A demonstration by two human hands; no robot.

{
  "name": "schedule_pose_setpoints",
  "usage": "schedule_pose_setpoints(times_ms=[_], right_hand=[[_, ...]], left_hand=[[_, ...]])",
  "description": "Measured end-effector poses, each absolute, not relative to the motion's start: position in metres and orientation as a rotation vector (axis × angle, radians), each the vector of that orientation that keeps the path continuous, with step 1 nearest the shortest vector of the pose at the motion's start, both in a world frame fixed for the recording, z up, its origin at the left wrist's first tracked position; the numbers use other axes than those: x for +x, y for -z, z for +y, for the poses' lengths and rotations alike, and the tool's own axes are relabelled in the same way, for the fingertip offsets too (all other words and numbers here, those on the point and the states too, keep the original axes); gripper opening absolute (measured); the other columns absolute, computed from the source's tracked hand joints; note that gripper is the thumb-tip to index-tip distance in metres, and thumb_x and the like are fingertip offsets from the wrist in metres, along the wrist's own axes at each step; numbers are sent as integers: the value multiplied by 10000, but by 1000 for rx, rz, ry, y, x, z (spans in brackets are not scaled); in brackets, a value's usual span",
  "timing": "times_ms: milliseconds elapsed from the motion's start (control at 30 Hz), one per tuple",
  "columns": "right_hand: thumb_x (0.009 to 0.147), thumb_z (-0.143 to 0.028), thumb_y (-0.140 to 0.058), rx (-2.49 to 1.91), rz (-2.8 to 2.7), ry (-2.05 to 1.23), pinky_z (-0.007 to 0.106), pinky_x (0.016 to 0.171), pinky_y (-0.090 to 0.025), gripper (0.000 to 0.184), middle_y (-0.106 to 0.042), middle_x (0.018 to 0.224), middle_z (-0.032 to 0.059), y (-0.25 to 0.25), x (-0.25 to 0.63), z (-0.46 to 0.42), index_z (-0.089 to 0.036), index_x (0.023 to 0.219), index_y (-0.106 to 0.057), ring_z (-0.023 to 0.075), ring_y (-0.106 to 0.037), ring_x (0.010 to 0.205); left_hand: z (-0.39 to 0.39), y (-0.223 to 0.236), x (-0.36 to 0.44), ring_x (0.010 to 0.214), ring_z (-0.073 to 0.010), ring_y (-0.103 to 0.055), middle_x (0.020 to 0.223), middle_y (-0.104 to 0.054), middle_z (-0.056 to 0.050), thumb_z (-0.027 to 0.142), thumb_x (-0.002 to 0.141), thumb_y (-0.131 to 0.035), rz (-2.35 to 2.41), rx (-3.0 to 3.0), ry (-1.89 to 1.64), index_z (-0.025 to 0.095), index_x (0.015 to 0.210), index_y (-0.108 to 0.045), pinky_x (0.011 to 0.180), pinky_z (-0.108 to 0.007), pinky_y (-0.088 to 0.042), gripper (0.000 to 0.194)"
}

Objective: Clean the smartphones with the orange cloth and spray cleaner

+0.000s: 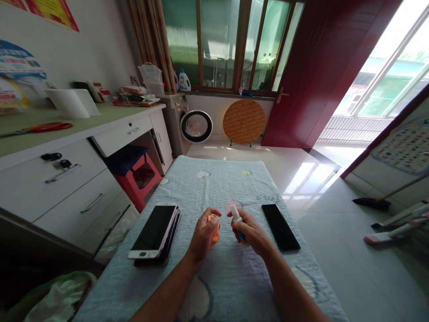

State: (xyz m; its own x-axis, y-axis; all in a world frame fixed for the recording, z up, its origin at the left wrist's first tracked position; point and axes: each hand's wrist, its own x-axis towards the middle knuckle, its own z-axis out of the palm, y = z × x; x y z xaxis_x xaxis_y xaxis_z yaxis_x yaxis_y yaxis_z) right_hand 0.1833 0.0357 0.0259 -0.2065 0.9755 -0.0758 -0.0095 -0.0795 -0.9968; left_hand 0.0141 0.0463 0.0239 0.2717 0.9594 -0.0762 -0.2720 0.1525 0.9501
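My left hand (203, 232) is closed around a crumpled orange cloth (214, 236), which shows between thumb and fingers. In my right hand (250, 229) is a small spray bottle (236, 213) with a white nozzle, held upright; most of its body is hidden by my fingers. Both hands are above the light blue cloth (208, 188) covering the table, a short gap between them. To the left lies a stack of phones (154, 230), a white-framed one with a dark screen on top. A single black phone (280, 227) lies flat to the right of my right hand.
A desk with drawers (83, 188) runs along the left, bearing red-handled scissors (47, 128) and a paper roll (69, 103). A red stool (140, 174) is under it. Beyond the table are a washing machine (176, 116) with its door open and a round wooden tabletop (244, 121).
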Motion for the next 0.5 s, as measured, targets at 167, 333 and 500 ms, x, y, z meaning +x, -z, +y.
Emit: schedule_pose_setpoints(times_ms=[167,333,500], right_hand=[[787,-285,-522,-1145,-1402,-1428,177,380,-361,120,-511,550,-61,-23,173,34,-180,837,-550,75,-432,402],[807,-312,-520,-1132,-1426,-1437,172,375,-341,131,-506,550,-56,-20,176,34,-184,789,-539,70,-427,395],[773,-269,-519,-1066,-1432,-1516,178,392,-342,89,-488,554,-60,-21,182,33,-184,796,-534,72,-411,412]], left_hand=[[60,-33,23,388,-52,-346,528,-428,108,510,764,-663,965,1323,-995,203,1062,-548,390,-164,-270,444],[66,-32,28,434,-57,-414,603,-531,53,476,780,-656,865,1359,-937,175,875,-591,422,-176,-318,322],[68,-31,29,445,-58,-394,604,-503,53,526,781,-651,729,1216,-814,186,847,-532,413,-170,-304,366]])
